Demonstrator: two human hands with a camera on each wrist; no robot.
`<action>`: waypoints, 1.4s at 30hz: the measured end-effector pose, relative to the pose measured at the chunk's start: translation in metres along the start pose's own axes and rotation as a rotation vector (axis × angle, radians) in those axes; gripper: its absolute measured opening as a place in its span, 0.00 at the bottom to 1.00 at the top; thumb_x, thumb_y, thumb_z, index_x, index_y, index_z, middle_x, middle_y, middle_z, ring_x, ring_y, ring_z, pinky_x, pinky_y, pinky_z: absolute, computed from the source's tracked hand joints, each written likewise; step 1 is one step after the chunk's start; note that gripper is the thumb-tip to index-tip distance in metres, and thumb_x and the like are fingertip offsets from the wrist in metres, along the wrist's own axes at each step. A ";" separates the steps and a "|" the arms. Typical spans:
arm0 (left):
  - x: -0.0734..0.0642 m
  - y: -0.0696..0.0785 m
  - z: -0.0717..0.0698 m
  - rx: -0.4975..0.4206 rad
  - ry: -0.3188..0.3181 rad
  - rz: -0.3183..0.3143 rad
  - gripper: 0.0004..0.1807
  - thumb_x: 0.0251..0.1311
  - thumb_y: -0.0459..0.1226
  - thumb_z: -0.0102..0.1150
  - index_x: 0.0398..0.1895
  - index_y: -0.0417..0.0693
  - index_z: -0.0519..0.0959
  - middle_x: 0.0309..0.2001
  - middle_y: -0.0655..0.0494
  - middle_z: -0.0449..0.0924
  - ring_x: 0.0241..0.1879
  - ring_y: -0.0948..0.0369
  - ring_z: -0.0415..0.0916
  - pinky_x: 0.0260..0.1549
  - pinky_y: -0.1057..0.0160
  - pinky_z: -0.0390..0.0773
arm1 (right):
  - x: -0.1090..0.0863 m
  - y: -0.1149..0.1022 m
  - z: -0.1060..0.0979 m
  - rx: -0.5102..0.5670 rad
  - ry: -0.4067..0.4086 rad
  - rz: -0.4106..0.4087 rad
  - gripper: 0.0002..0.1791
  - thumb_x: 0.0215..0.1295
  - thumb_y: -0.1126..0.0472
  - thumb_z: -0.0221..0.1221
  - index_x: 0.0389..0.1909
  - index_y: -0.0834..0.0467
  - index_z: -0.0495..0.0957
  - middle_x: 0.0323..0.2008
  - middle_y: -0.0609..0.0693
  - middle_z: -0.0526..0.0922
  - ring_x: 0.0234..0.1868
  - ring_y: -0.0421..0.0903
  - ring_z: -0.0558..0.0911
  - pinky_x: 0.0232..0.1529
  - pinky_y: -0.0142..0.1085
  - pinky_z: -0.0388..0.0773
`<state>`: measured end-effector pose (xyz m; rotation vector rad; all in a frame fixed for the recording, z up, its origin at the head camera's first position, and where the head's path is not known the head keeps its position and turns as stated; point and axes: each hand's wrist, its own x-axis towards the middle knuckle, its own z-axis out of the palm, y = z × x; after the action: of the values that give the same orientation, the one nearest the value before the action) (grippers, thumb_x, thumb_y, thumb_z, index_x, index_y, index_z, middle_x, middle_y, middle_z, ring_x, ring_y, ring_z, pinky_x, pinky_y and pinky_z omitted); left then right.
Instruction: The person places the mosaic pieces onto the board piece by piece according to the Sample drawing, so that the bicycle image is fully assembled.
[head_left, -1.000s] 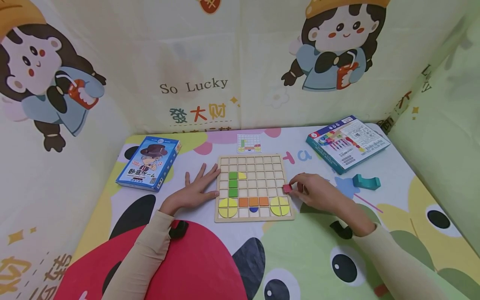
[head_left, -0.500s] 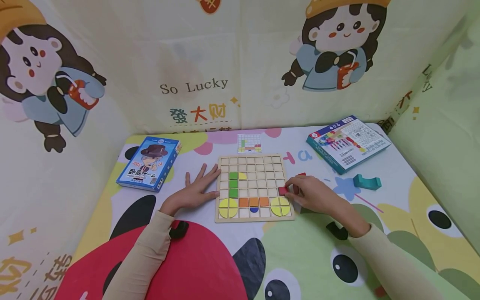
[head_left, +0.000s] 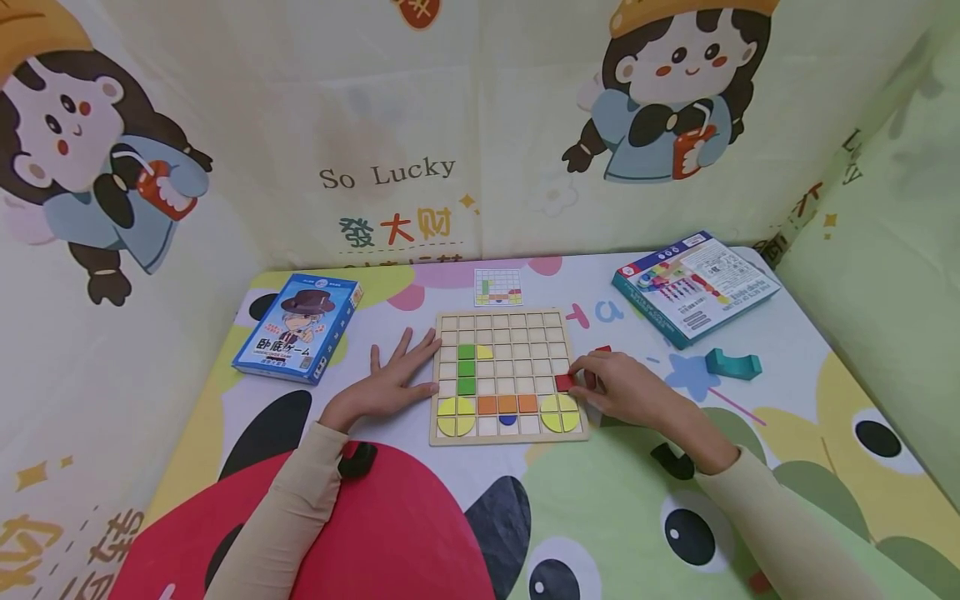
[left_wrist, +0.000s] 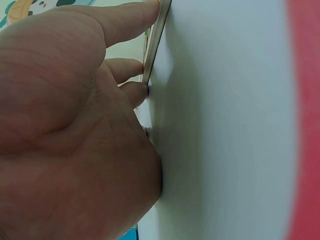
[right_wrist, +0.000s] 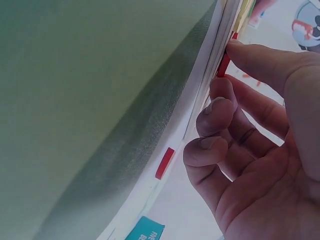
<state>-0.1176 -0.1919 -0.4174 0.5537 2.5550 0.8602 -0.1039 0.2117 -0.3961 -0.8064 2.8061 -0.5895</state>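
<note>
A wooden grid board (head_left: 521, 336) lies in the middle of the table. My right hand (head_left: 626, 385) pinches a red square tile (head_left: 564, 382) between thumb and forefinger at a cell on the board's right side, just above a yellow disc of quarter tiles (head_left: 559, 413). In the right wrist view the same red tile (right_wrist: 225, 62) shows past the thumb tip, with the other fingers curled in. My left hand (head_left: 381, 385) rests spread out, thumb and fingertips against the board's left edge. Green tiles (head_left: 467, 367), orange tiles (head_left: 507, 404) and a blue half-round piece (head_left: 507, 420) sit in the grid.
A pattern card (head_left: 498, 287) lies behind the board. Another red tile (right_wrist: 165, 163) lies beyond my right hand. A teal arched block (head_left: 733, 365) and a teal-edged box (head_left: 697, 283) are to the right, a blue game box (head_left: 297, 327) to the left.
My right hand has moved left, bringing the red tile from over the board's right rim into the end cell of a row. The left hand keeps its place.
</note>
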 end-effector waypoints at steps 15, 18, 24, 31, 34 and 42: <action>0.000 0.001 0.000 -0.008 0.002 -0.003 0.46 0.74 0.50 0.59 0.88 0.57 0.48 0.89 0.52 0.36 0.87 0.43 0.18 0.72 0.24 0.11 | 0.000 0.000 0.002 -0.008 0.007 -0.024 0.14 0.68 0.54 0.71 0.52 0.53 0.86 0.29 0.41 0.79 0.31 0.37 0.73 0.33 0.29 0.74; 0.000 0.000 0.000 -0.007 0.003 -0.001 0.46 0.74 0.50 0.59 0.88 0.57 0.48 0.89 0.52 0.36 0.87 0.43 0.18 0.72 0.24 0.11 | 0.000 0.000 0.002 -0.005 0.003 -0.023 0.15 0.68 0.54 0.71 0.52 0.53 0.86 0.29 0.41 0.79 0.31 0.37 0.74 0.33 0.29 0.74; 0.000 -0.001 0.000 -0.001 0.003 0.008 0.46 0.74 0.51 0.59 0.88 0.57 0.48 0.89 0.52 0.37 0.87 0.42 0.18 0.72 0.24 0.11 | 0.000 0.000 -0.001 0.010 -0.009 0.018 0.16 0.70 0.53 0.70 0.54 0.53 0.86 0.30 0.41 0.80 0.32 0.38 0.75 0.33 0.29 0.75; -0.001 0.000 0.000 -0.005 0.005 0.013 0.46 0.74 0.51 0.59 0.88 0.56 0.48 0.89 0.51 0.37 0.87 0.42 0.19 0.72 0.24 0.11 | 0.000 0.012 -0.009 0.021 0.029 0.057 0.16 0.70 0.57 0.69 0.55 0.57 0.86 0.31 0.43 0.82 0.33 0.40 0.75 0.34 0.30 0.75; -0.001 0.000 0.000 -0.004 0.002 0.013 0.46 0.74 0.51 0.59 0.88 0.56 0.48 0.89 0.52 0.37 0.87 0.42 0.19 0.72 0.24 0.11 | 0.001 0.021 -0.012 0.022 0.047 0.072 0.16 0.70 0.59 0.69 0.55 0.58 0.86 0.31 0.45 0.82 0.33 0.41 0.75 0.34 0.31 0.75; 0.000 -0.001 0.000 -0.001 0.005 0.009 0.46 0.74 0.51 0.59 0.88 0.57 0.48 0.89 0.52 0.36 0.87 0.42 0.19 0.72 0.24 0.11 | 0.004 0.039 -0.021 0.041 0.027 0.162 0.16 0.70 0.58 0.69 0.56 0.58 0.85 0.38 0.50 0.87 0.37 0.45 0.79 0.37 0.31 0.78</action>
<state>-0.1180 -0.1928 -0.4184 0.5635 2.5579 0.8668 -0.1315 0.2468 -0.3930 -0.5612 2.8381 -0.6327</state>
